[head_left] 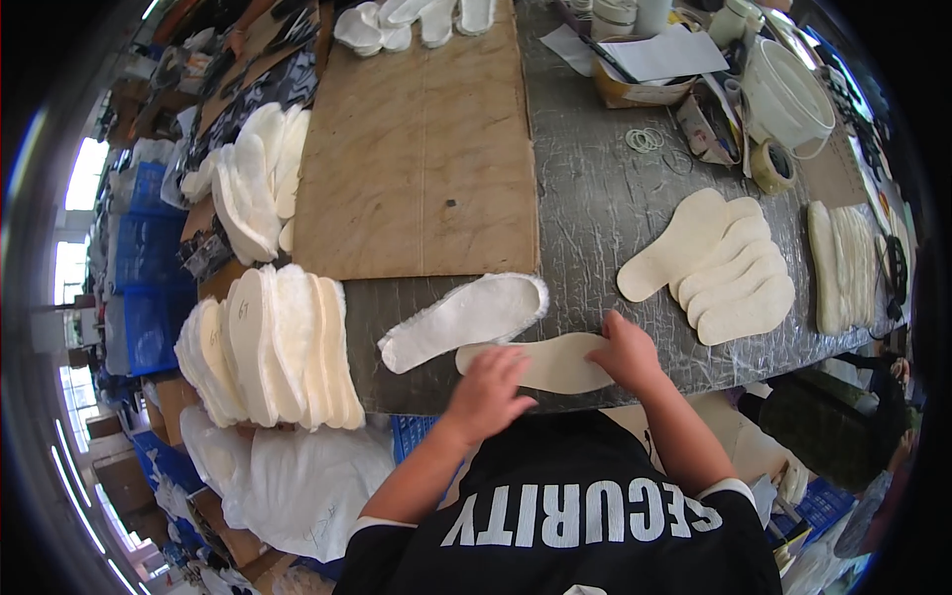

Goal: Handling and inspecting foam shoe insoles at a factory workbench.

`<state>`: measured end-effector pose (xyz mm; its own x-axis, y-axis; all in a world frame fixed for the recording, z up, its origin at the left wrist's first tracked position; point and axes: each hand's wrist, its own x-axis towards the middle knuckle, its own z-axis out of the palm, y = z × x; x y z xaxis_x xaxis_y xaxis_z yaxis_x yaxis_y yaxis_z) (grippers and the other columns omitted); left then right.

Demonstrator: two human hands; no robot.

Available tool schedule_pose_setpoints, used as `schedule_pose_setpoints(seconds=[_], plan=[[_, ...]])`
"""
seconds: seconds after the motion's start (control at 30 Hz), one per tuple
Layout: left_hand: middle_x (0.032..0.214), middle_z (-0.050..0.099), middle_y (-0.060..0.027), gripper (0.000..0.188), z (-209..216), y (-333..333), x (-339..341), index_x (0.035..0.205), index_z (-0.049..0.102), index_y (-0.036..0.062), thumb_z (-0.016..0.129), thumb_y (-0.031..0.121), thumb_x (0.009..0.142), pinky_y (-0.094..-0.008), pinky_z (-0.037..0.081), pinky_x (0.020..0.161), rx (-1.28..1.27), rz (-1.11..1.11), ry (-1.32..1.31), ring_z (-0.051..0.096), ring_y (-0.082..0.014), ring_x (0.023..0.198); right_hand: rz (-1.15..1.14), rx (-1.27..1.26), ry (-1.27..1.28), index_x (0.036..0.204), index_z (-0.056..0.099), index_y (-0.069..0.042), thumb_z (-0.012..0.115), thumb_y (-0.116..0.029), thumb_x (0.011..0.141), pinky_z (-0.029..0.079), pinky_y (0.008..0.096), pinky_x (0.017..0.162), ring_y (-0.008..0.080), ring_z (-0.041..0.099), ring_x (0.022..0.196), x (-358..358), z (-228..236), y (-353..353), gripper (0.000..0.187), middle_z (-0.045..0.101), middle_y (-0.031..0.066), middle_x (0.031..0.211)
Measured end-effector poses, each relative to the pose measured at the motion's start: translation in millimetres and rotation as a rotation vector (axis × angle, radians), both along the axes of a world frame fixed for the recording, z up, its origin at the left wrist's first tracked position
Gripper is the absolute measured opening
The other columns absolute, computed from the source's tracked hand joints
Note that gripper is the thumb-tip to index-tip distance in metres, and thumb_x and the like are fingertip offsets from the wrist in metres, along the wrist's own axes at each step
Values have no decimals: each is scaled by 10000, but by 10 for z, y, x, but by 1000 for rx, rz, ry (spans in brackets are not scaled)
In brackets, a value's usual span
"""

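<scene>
A cream insole [557,363] lies flat at the near edge of the table, between my two hands. My left hand [486,392] is over its left end, fingers reaching onto it and thumb apart. At the right end, my right hand [629,354] has its fingers closed around the insole's edge. Just beyond, a white fleecy insole [464,319] rests slanted, its fluffy rim showing. Several flat cream insoles [746,296] are fanned out to the right of my right hand.
To the left stands a row of fleecy insoles [266,347], with another pile [260,178] behind. A brown cardboard sheet [416,149] covers the table's middle. At the back right are a white bucket [786,96], a tape roll [773,167] and rubber bands [645,140]. More insoles [843,268] stand far right.
</scene>
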<state>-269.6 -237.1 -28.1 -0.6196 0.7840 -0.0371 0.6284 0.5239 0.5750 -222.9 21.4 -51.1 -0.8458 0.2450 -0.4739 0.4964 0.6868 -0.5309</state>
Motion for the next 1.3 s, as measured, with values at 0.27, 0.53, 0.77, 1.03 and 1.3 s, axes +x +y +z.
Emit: schedule_pose_setpoints(seconds=[0.27, 0.53, 0.77, 1.03, 1.3], plan=[[1093, 616, -134, 305, 38, 419, 363, 1034, 592, 34, 708, 123, 766, -417, 506, 855, 214, -231, -11, 617, -319, 984, -472, -1268, -197, 1151, 497, -80, 744, -106, 823, 534, 303, 613, 168, 648, 782, 617, 16, 336, 412, 635, 88, 936], [893, 650, -119, 166, 550, 243, 166, 1008, 608, 31, 576, 70, 849, -414, 525, 764, 215, 62, -67, 641, -335, 880, -4, -1405, 169, 1173, 550, -28, 512, -457, 976, 464, 268, 668, 115, 539, 731, 717, 138, 224, 473, 566, 42, 883], [1309, 467, -165, 778, 754, 138, 129, 1315, 439, 80, 814, 327, 680, -460, 493, 837, -95, 43, 172, 567, -358, 1084, -628, -1567, -127, 1063, 606, -24, 531, -274, 1001, 408, 229, 516, 87, 470, 561, 291, 158, -418, 269, 572, 32, 784], [1332, 453, -208, 791, 861, -281, -316, 1218, 450, 45, 866, 233, 573, -421, 417, 1014, -359, 272, 80, 481, -389, 1206, -441, -971, 95, 1157, 520, 49, 633, -271, 939, 522, 363, 604, 206, 654, 681, -241, 13, -458, 403, 618, 123, 800], [1329, 478, -212, 701, 750, -380, -885, 1170, 530, 17, 862, 233, 592, -418, 421, 1013, -176, 256, -106, 496, -377, 1205, -501, -604, 328, 1017, 519, 10, 662, -47, 806, 527, 392, 622, 302, 671, 682, -553, -352, -648, 262, 630, 146, 721]])
